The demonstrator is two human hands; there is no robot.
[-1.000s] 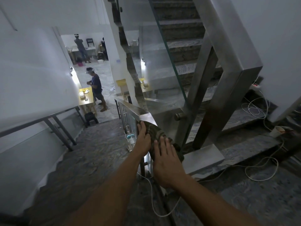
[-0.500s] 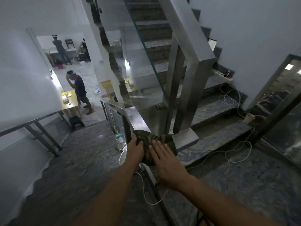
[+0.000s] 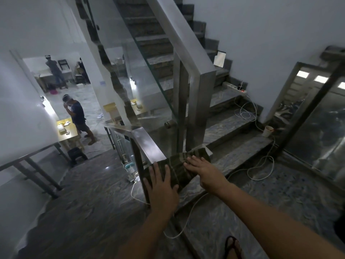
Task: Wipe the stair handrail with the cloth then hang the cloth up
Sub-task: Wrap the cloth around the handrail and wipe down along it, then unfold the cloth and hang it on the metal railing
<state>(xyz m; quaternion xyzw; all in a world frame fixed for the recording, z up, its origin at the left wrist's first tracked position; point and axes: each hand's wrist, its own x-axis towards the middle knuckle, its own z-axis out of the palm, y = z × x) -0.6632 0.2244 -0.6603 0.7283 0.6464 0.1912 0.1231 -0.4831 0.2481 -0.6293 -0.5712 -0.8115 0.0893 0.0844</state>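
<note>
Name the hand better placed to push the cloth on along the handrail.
Probably left. The left hand lies flat on the cloth in line with the handrail; the right hand touches its far end, off to the side.

- The stairwell is dim and grey, with low contrast.
- Brightest light comes from the lower room [image 3: 61, 85] at upper left.
- The steel handrail [image 3: 147, 144] carries a soft sheen.
- Wide-angle distortion bends the edges; the forearms look slightly soft.

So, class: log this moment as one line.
step: wiping | hands: flat on cloth | cloth: on handrail | hung: no
</note>
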